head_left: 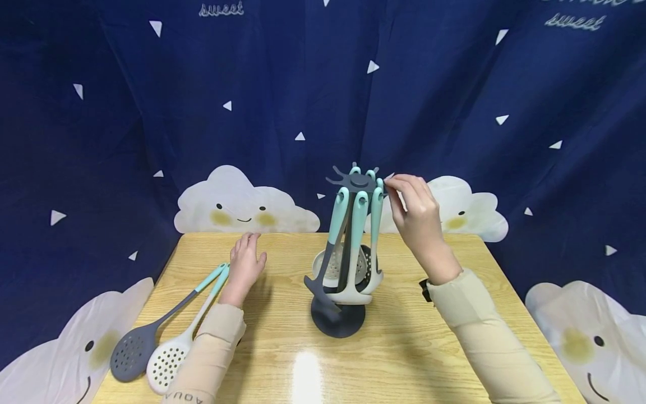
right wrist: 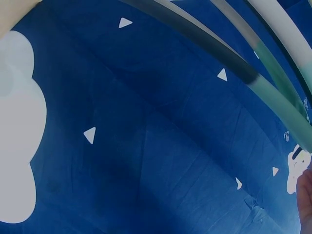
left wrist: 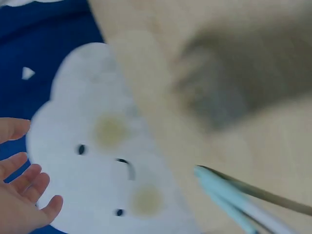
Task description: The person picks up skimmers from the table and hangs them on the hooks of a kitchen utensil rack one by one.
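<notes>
A dark grey utensil stand (head_left: 339,326) with a round base and hooked top stands on the table. Several mint-handled utensils hang around it, among them a dark grey one (head_left: 330,259) and a white one (head_left: 355,258) in front. At the stand's upper right, my right hand (head_left: 416,210) pinches the tip of a hook between thumb and fingers; only its edge enters the right wrist view. My left hand (head_left: 245,266), fingers spread and holding nothing, hovers over the table's left side. Close by lie a dark grey skimmer (head_left: 133,349) and a white skimmer (head_left: 167,362), their handle ends together.
The wooden table (head_left: 404,348) meets a dark blue curtain (head_left: 282,73) at the back. White cloud shapes (head_left: 242,202) line the table's far edge and sides. A blurred grey-brown shape (left wrist: 219,83) crosses the left wrist view.
</notes>
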Tool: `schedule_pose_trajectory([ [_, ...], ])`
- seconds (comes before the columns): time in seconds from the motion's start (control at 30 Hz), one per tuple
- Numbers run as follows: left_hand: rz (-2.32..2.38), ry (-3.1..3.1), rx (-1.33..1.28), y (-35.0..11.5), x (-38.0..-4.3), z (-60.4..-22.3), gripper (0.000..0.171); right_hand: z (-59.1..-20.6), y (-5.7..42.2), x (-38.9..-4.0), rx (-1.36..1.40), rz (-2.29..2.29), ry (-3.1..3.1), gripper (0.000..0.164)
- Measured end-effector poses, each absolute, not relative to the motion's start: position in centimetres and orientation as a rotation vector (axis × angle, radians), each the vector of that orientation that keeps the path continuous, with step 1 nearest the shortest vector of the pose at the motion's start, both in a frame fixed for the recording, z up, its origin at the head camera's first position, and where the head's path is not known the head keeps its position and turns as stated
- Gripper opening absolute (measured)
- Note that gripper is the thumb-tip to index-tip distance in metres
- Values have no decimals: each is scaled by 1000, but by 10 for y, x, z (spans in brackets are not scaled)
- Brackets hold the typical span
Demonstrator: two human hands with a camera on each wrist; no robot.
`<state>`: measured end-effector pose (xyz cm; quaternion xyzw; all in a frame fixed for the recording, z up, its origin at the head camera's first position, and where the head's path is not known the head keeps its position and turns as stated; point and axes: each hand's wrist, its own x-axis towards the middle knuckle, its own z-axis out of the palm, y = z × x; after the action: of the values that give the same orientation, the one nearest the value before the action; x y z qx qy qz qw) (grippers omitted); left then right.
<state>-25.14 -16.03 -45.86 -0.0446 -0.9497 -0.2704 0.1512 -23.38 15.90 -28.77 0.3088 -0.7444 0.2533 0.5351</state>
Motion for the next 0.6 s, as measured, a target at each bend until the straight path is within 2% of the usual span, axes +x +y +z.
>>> schedule_pose_trajectory([
  [0.2,-675,-2850,14,-185,-253,-486,50,-288,159,-234,739,604,-1770,9],
  [0.6,-719,-3002,233,-210,-236,-523,51,-288,159,-233,750,602,-1777,9],
])
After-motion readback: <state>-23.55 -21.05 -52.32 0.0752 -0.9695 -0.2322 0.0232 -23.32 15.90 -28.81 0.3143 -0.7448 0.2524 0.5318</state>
